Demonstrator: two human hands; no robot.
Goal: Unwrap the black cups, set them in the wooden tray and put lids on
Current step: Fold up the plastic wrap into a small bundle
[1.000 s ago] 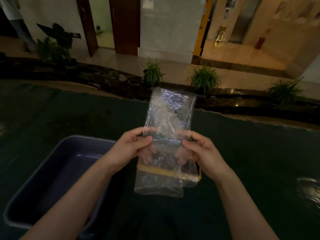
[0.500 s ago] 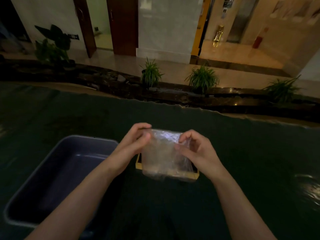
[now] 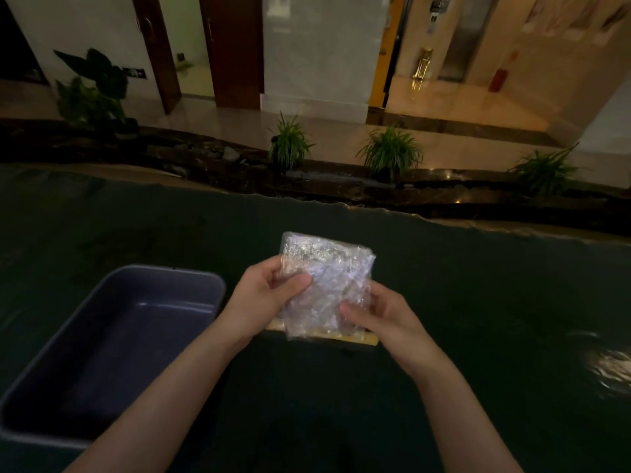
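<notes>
Both my hands pinch folded bubble wrap: left hand at upper edge, right hand at lower corner, keeping fold compact. Wooden tray directly beneath, mostly hidden; no cups visible. Blue tub left, likely for waste. Dark table, dim lobby, potted plants.

Dim scene, light coming mostly from the lobby at 12–1 o'clock. Dark green surface filling the lower half, glare patch showing at 3 o'clock. Dark stone ledge running across behind it, grassy potted plants sitting along it, a broad-leaf plant at 10 o'clock. Glossy tile floor reflecting light. Brown wooden doors at 11–12, elevator door at 1 o'clock, white wall panel between.
</notes>
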